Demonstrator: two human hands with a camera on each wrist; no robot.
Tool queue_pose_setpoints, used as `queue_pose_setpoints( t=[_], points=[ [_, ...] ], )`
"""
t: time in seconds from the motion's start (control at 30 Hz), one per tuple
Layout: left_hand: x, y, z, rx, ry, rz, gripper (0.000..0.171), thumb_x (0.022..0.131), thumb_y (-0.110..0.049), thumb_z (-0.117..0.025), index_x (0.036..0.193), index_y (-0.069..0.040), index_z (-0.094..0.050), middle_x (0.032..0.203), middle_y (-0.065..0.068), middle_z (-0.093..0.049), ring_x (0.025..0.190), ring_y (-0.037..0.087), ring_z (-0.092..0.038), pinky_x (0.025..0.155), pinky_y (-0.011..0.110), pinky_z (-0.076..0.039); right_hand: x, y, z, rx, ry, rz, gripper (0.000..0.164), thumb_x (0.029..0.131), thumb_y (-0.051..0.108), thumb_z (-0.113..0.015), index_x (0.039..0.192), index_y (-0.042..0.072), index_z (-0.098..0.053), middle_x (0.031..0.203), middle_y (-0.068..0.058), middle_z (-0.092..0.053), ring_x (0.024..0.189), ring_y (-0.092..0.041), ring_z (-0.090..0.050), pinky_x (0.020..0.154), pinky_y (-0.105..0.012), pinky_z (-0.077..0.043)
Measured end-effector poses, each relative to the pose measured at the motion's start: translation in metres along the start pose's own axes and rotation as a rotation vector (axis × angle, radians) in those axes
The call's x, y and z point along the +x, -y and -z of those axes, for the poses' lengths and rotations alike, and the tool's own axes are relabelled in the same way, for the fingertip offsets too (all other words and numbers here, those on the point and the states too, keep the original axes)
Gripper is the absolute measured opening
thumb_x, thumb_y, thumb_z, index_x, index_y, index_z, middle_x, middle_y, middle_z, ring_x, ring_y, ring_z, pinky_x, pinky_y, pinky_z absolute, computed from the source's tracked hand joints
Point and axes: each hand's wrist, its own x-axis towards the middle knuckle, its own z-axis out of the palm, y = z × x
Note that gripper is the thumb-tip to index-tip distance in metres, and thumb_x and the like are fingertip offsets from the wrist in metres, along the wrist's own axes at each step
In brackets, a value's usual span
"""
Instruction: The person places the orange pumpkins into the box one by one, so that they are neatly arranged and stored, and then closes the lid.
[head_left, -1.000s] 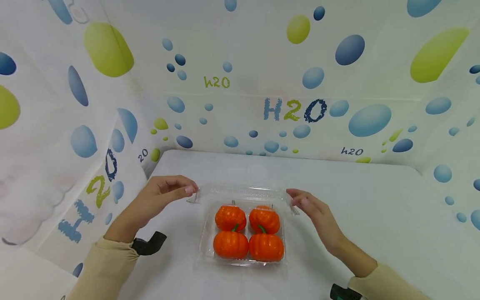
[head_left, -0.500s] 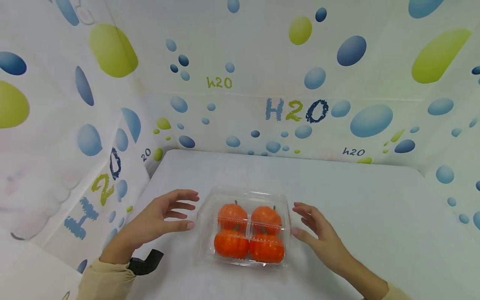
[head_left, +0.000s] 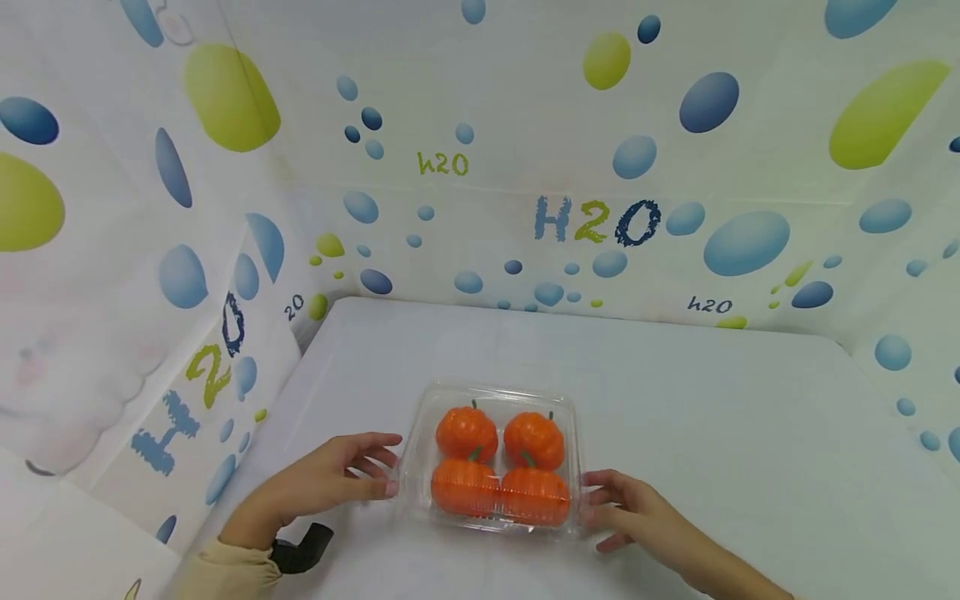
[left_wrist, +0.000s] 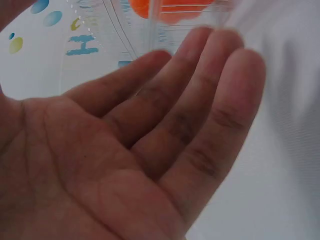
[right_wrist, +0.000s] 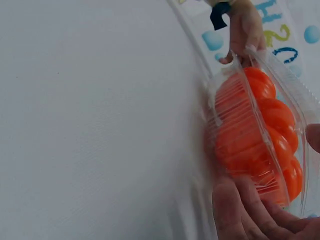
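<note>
A clear plastic clamshell box [head_left: 495, 389] stands on the white table, with several small orange toy-like pumpkins [head_left: 467, 432] with green stems inside it. Its lid [head_left: 498, 493] is folded down over them, the ribbed edge above the front pair. My left hand [head_left: 330, 477] is at the box's left side, fingers and thumb spread apart. The left wrist view has the fingers of that hand [left_wrist: 150, 135] extended near the plastic. At the right side is my right hand [head_left: 637, 512], its fingertips by the front corner. In the right wrist view its fingers [right_wrist: 245, 210] lie loosely along the plastic.
White cloth covers the table [head_left: 712, 417]. A curtain [head_left: 480, 225] printed with blue and green bubbles and H2O lettering hangs behind and to the left. A black strap [head_left: 302, 548] is on the left wrist.
The lid has swung from raised at the back down toward the front of the box. Both hands have let go of its edge and come down and nearer along the sides.
</note>
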Motion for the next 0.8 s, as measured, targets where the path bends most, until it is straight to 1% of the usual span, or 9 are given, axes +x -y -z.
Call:
queue_pose_setpoints(
  t=[0.1, 0.2, 0.27, 0.37, 0.47, 0.6, 0.8],
  points=[
    [0.001, 0.003, -0.004, 0.005, 0.041, 0.022, 0.059, 0.092, -0.027, -0.073, 0.138, 0.005, -0.055, 0.107, 0.007, -0.066, 0.094, 0.023, -0.061, 0.075, 0.035, -0.053, 0.001, -0.005, -0.001, -0.018, 0.047, -0.020, 0.045, 0.097, 0.020, -0.064, 0.129, -0.009, -0.053, 0.099, -0.010, -0.071, 0.088, -0.026, -0.070, 0.064, -0.034, -0.058],
    [0.003, 0.005, -0.007, -0.029, 0.073, 0.039, 0.047, 0.092, -0.024, -0.070, 0.127, 0.006, -0.064, 0.095, 0.007, -0.068, 0.085, 0.023, -0.061, 0.067, 0.033, -0.052, 0.002, -0.009, -0.004, -0.043, 0.056, -0.044, 0.030, 0.097, 0.024, -0.065, 0.112, -0.002, -0.065, 0.088, -0.009, -0.073, 0.080, -0.023, -0.070, 0.056, -0.028, -0.053],
    [0.004, 0.007, -0.008, -0.054, 0.084, 0.050, 0.038, 0.091, -0.024, -0.068, 0.118, 0.004, -0.069, 0.089, 0.008, -0.070, 0.081, 0.023, -0.061, 0.064, 0.032, -0.052, 0.002, -0.011, -0.006, -0.058, 0.061, -0.045, 0.025, 0.097, 0.025, -0.063, 0.102, 0.001, -0.070, 0.083, -0.009, -0.073, 0.075, -0.021, -0.070, 0.053, -0.026, -0.051],
    [0.004, 0.011, -0.009, -0.089, 0.103, 0.063, 0.031, 0.092, -0.025, -0.066, 0.105, 0.002, -0.075, 0.085, 0.009, -0.072, 0.076, 0.021, -0.062, 0.062, 0.031, -0.052, 0.002, -0.012, -0.008, -0.065, 0.068, -0.046, 0.026, 0.097, 0.025, -0.062, 0.093, 0.002, -0.073, 0.078, -0.010, -0.073, 0.069, -0.017, -0.069, 0.051, -0.024, -0.049],
    [0.003, 0.016, -0.011, -0.164, 0.147, 0.067, 0.033, 0.095, -0.025, -0.064, 0.097, 0.005, -0.075, 0.083, 0.013, -0.073, 0.073, 0.018, -0.063, 0.060, 0.030, -0.052, 0.001, -0.011, -0.010, -0.034, 0.082, -0.037, 0.028, 0.098, 0.023, -0.060, 0.091, -0.001, -0.073, 0.078, -0.012, -0.074, 0.068, -0.017, -0.070, 0.050, -0.023, -0.049],
    [0.002, 0.021, -0.015, -0.277, 0.206, 0.055, 0.036, 0.099, -0.023, -0.060, 0.098, 0.009, -0.074, 0.084, 0.016, -0.074, 0.071, 0.016, -0.067, 0.057, 0.026, -0.052, 0.001, -0.012, -0.011, 0.005, 0.101, -0.027, 0.030, 0.098, 0.021, -0.059, 0.092, -0.006, -0.070, 0.079, -0.013, -0.074, 0.069, -0.017, -0.071, 0.051, -0.022, -0.049],
    [0.003, 0.024, -0.016, -0.353, 0.229, 0.039, 0.037, 0.099, -0.022, -0.059, 0.103, 0.013, -0.072, 0.084, 0.014, -0.075, 0.071, 0.015, -0.069, 0.053, 0.023, -0.050, 0.001, -0.017, -0.012, 0.052, 0.136, -0.008, 0.035, 0.099, 0.021, -0.060, 0.096, -0.013, -0.067, 0.078, -0.012, -0.074, 0.068, -0.015, -0.070, 0.052, -0.022, -0.050]
  ],
)
